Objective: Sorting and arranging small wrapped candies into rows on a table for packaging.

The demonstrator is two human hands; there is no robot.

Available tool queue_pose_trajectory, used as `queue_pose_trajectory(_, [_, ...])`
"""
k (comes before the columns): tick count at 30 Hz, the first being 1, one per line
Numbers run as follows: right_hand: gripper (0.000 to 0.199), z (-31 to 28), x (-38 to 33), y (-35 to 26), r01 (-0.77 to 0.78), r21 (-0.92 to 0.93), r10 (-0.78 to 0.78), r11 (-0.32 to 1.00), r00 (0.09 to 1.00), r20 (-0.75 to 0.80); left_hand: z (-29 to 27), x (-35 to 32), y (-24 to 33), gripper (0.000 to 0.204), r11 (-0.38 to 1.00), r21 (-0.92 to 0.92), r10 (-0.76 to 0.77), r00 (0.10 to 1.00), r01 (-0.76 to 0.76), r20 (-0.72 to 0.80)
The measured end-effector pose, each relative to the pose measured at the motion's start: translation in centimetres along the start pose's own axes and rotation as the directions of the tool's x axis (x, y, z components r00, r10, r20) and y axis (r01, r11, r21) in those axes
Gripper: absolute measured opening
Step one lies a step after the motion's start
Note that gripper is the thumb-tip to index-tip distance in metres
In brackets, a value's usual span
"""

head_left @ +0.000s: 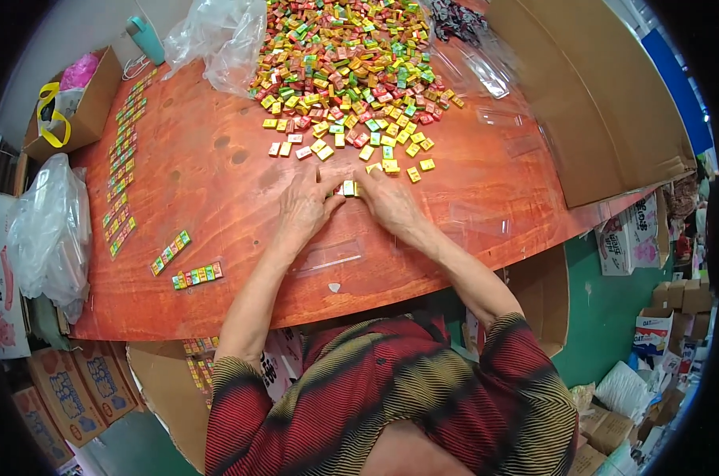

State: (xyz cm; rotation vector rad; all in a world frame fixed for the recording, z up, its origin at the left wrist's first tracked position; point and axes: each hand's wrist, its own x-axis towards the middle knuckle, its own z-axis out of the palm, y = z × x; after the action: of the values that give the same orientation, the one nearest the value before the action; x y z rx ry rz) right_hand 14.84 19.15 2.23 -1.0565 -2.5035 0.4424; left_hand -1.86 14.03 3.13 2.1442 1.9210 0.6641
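Note:
My left hand (305,208) and my right hand (393,205) meet near the middle of the red wooden table (240,190). Between their fingertips they pinch a short row of small wrapped packs (349,188), partly covered by the fingers. Just beyond my hands lie loose small packs in yellow, red and green, thinning out from a big pile (344,71) at the far side. A see-through plastic tray (328,255) rests on the table below my left hand. Two filled strips of packs, an upper strip (171,252) and a lower strip (198,275), lie to the left.
Many filled strips (121,170) line the table's left edge. Plastic bags (50,230) hang at the left; another bag (217,47) lies beside the pile. A large cardboard box (605,103) stands at the right. More see-through trays (482,222) lie right of my hands.

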Motion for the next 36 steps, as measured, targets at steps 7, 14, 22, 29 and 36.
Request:
queue_pose_trajectory(7, [0.011,-1.2,1.4,2.1,0.077,-0.235,-0.110,0.969,0.985,-0.131,0.1,0.2,0.6,0.037,0.999,0.044,0.021,0.999,-0.019,-0.043])
queue_pose_trajectory(14, [0.014,-1.1,-0.5,1.0,-0.006,-0.207,0.004,0.978,1.000,-0.014,0.1,0.0,0.8,0.033,0.999,0.034,0.037,0.998,-0.035,-0.059])
queue_pose_trajectory(22, [0.018,-1.9,1.3,0.9,-0.093,-0.013,0.092,0.996,0.995,-0.035,0.1,-0.4,0.4,0.033,0.998,0.053,0.048,0.996,-0.044,-0.076])
queue_pose_trajectory(29, [0.020,0.2,6.7,2.9,-0.151,-0.174,0.119,0.973,0.976,-0.181,0.4,0.0,0.8,0.037,0.997,0.070,0.042,0.998,-0.038,-0.054])
queue_pose_trajectory(36, [0.023,-2.4,5.1,2.2,-0.079,-0.019,0.072,0.997,0.966,-0.250,-0.1,-0.3,0.2,0.055,0.998,-0.068,-0.006,1.000,0.005,-0.014])
